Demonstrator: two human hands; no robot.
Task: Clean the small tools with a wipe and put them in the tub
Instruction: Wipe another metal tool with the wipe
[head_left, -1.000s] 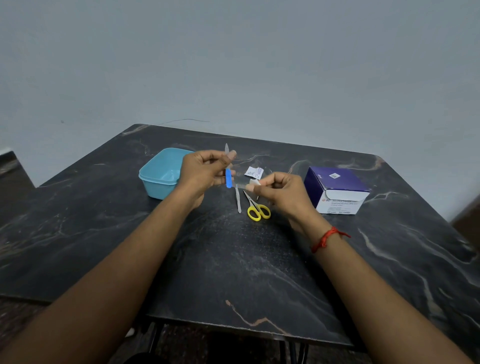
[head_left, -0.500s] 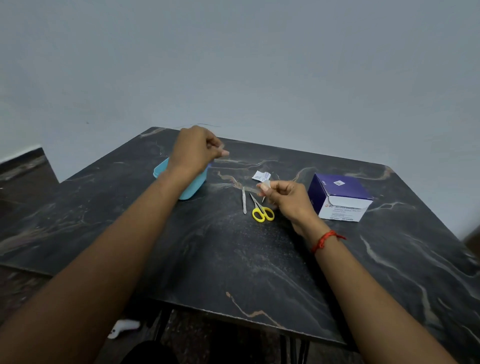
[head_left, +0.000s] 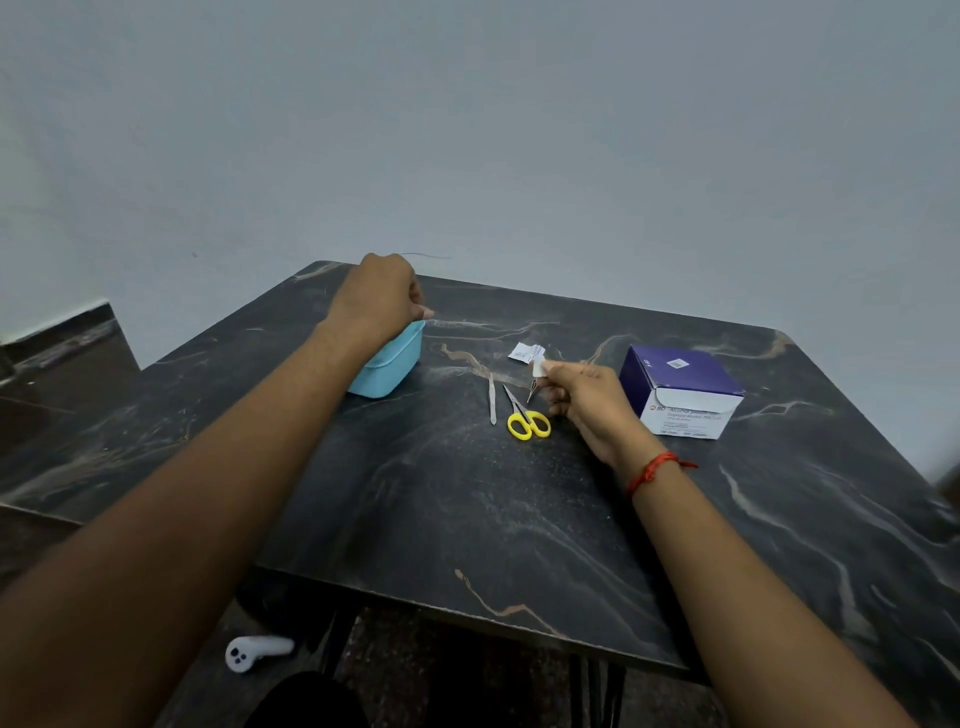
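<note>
Left hand (head_left: 376, 299) masks tub (head_left: 392, 366) (box (head_left: 680, 392), scissors (head_left: 527, 418) nearby).

Left hand (head_left: 376, 301) covers tub (head_left: 392, 366) mouth; open tabletop (head_left: 467, 519) between tub and metal tool (head_left: 492, 400); box (head_left: 680, 389) beside right hand (head_left: 587, 400).

the left hand (head_left: 376, 304), a second ago holding the blue-handled tool at mid-table, now hangs curled over the tub (head_left: 389, 366); the tool is out of sight.

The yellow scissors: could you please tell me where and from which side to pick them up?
Probably pinch the scissors by the yellow loops, coming from above on the near side: they lie flat and closed, loops toward the person, blades away, with a thin metal tool close on their left.
</note>
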